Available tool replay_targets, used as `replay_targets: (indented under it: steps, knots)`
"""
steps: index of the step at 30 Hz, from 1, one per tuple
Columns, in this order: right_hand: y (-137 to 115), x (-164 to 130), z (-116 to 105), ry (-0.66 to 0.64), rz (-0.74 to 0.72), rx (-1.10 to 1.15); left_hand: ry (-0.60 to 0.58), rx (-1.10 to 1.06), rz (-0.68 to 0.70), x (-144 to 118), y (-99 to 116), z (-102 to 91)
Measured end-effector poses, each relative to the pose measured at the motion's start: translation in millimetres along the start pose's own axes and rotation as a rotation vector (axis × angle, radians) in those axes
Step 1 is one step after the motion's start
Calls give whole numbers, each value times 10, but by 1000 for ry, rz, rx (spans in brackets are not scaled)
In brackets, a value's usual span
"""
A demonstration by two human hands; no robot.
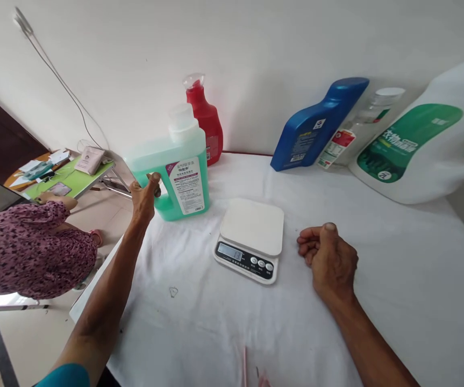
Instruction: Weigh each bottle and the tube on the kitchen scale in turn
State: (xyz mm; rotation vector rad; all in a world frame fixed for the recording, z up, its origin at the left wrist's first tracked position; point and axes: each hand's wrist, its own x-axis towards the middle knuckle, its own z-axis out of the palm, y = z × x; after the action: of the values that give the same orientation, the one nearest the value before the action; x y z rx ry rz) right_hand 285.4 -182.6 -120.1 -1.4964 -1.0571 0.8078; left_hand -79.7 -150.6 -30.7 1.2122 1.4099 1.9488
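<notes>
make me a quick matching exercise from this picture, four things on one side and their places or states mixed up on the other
Column one
1. left hand
2. scale
3. red bottle
4. right hand

Column two
A. partly hidden behind the green jug
B. fingers curled, to the right of the scale
C. gripping the green jug
D. white, lying between the two hands

Pairs: 1-C, 2-D, 3-A, 4-B
</notes>
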Motion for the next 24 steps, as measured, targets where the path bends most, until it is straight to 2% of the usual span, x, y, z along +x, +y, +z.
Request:
replay_targets:
  steps: [6,13,18,21,24]
  knots:
    - [-72,-32,5,-10,34,-3,82,-94,-64,-65,40,88]
    - [-76,-35,0,-2,59,30,103,-82,20,-52,421,180]
    - [-27,-22,-12,-1,54,10,107,-150,-40,-90,673,479]
    - [0,-17,-19,-13,53,23,54,-205,-111,-212,678,710]
    - [17,-11,-24,-24,50,36,-51,-241,-161,-360,638,918]
